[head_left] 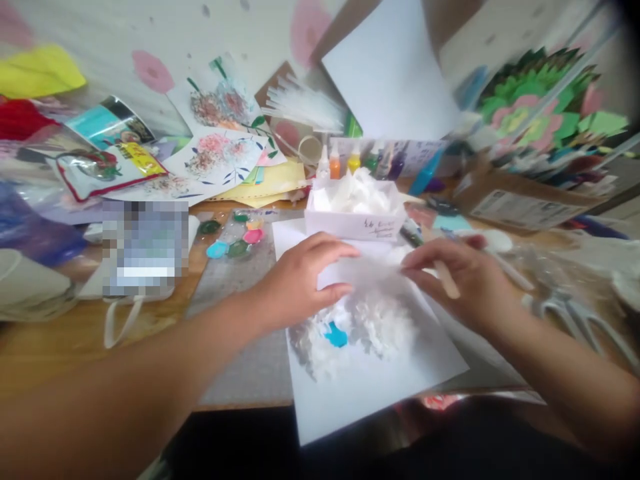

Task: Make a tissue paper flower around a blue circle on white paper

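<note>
The left hand (299, 277), half open, hides some white paper (340, 407) before the far box (345, 223), while the right hand (470, 288) grips a partly hidden stick (447, 281).

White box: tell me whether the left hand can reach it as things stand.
Likely yes: the left hand is open and just in front of the white box, with nothing visible blocking the way.

White cup (30, 287) at left, cardboard box (520, 210) at right, pink-patterned wall (220, 30) behind.
</note>
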`<state>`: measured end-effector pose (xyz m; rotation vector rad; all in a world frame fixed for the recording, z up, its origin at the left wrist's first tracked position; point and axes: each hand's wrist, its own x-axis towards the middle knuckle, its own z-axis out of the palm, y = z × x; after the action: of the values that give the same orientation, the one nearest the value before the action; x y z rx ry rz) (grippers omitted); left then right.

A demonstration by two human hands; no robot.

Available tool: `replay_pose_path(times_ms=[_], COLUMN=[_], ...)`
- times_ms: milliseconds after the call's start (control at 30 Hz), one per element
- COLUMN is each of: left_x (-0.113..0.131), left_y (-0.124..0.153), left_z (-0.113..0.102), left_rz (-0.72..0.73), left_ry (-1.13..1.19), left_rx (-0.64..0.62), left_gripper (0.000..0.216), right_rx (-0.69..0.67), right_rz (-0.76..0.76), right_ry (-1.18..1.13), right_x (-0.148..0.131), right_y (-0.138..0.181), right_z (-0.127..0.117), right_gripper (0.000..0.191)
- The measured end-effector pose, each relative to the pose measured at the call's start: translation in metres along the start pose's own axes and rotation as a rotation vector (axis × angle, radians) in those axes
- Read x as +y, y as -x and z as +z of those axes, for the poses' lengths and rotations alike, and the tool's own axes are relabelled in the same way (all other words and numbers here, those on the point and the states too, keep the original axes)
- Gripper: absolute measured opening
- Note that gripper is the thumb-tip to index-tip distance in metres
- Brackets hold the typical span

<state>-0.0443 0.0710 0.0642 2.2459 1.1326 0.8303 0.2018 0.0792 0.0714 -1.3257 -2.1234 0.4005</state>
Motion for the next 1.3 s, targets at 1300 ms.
replay_pose_path(times_ms=[1300], left_x=[0.017], left_y=[0.006], left_z=[-0.003], left_rz=[-0.238], left_ry=[-0.004], left_rx=[-0.563], left_gripper=[0.018], right_rx=[-0.164], right_rz=[0.005], right_ry=[-0.341], right_x=[-0.044], right_y=[0.011], right_z=[0.003], right_gripper=[0.015])
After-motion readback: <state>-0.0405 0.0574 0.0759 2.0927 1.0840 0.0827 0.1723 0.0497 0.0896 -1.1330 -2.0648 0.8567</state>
